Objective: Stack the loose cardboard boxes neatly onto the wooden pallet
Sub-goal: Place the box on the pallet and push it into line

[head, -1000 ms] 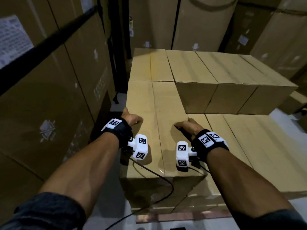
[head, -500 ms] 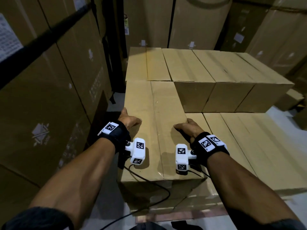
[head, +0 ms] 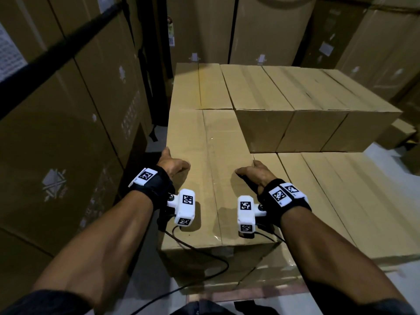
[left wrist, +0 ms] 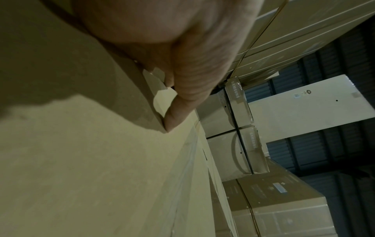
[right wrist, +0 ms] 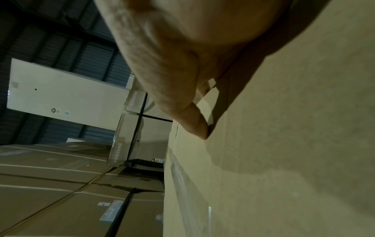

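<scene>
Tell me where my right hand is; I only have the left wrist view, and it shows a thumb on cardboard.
Observer: Your right hand is at the right edge of the same near box, thumb on top, fingers out of sight over the edge.
Operator: What is that box sitting on?
Observer: It sits on the lower layer of boxes, at the stack's front left corner.
Operator: Anything beside it at that level?
Observer: A row of three boxes stands to its right and further back; another box lies directly behind it.
</scene>
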Demonstrator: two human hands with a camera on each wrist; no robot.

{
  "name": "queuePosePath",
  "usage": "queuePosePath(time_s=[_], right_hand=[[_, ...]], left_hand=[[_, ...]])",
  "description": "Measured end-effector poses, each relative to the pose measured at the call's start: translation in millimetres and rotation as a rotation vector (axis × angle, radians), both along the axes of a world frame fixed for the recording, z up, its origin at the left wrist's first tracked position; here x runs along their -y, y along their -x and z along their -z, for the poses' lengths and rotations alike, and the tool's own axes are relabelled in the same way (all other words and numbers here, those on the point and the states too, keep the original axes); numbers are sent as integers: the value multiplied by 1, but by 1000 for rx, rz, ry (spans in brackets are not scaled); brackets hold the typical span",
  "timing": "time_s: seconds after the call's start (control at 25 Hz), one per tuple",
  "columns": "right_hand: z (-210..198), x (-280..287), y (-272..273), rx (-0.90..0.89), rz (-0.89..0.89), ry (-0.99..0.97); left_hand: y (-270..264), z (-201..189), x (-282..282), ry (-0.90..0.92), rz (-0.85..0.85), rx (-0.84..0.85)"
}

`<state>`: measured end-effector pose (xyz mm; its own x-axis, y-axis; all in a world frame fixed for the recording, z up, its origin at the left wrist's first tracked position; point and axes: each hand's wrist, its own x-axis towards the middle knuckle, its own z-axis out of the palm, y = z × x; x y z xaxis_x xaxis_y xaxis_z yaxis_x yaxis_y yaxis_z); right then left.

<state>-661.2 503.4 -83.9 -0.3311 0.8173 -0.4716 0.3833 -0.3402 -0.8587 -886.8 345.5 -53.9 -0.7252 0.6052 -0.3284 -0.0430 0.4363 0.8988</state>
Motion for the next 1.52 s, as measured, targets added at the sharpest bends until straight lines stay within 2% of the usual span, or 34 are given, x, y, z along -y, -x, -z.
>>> queuePosePath(time_s=[0.24, 0.36, 0.44, 0.6, 0.68, 0.84, 0.96, 1.12, 1.2, 1.52], right_hand=[[-35, 24, 1, -20, 23, 42], [-69, 50, -8, -27, 5, 59], [-87, 65, -22, -42, -36, 65], [-117, 100, -55, 80, -215, -82], [-113, 112, -70, 194, -350, -213], [-97, 140, -95, 555, -723, -600], [-83, 157, -110, 640, -875, -765], [-63, 169, -128, 659, -857, -958], [-60, 169, -132, 647, -821, -995], [-56, 167, -131, 631, -787, -1059]], left_hand=[[2, -2, -2, 28, -11, 0], [-3, -12, 3, 78, 17, -29], [-18, -23, 10, 164, 56, -115], [-68, -49, 36, 368, 233, -464], [-102, -60, 55, 402, 328, -535], [-160, -60, 93, 470, 497, -635], [-182, -45, 123, 497, 587, -821], [-185, -21, 158, 535, 580, -1023], [-183, -14, 166, 527, 560, -1097], [-185, -8, 163, 541, 501, -1161]])
